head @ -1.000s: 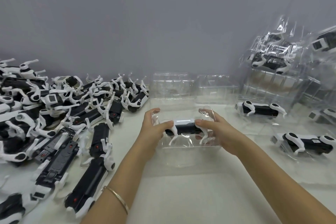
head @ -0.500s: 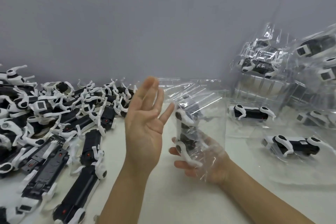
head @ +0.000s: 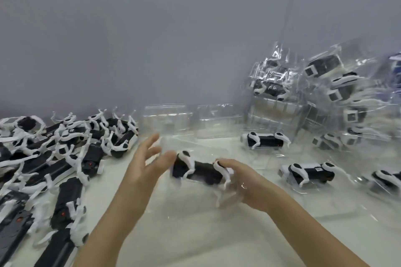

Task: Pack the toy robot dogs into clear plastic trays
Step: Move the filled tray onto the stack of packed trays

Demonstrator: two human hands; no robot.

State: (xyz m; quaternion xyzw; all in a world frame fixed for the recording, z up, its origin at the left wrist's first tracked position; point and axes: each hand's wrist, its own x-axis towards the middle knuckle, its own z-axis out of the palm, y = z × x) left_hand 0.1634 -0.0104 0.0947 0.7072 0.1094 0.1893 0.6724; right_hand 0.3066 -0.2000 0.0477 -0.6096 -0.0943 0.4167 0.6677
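White table (head: 195,234), grey wall. Heaped at left, loose toy dogs (head: 65,158). Spread and empty, the left hand (head: 143,165) sits beside the central toy robot dog (head: 199,169) in its clear plastic tray (head: 226,199); the right hand (head: 249,182) seemingly grips the tray's end. Shell looks flimsy, slippery: support both ends.

Passage lies over the near table (head: 195,236), between dog pile (head: 65,158) left and packed trays (head: 308,174) right.

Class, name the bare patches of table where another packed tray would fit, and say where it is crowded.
Free: the near table, between the forearms, short of the held dog. Crowded: loose dogs left, packed trays right, empty trays behind.
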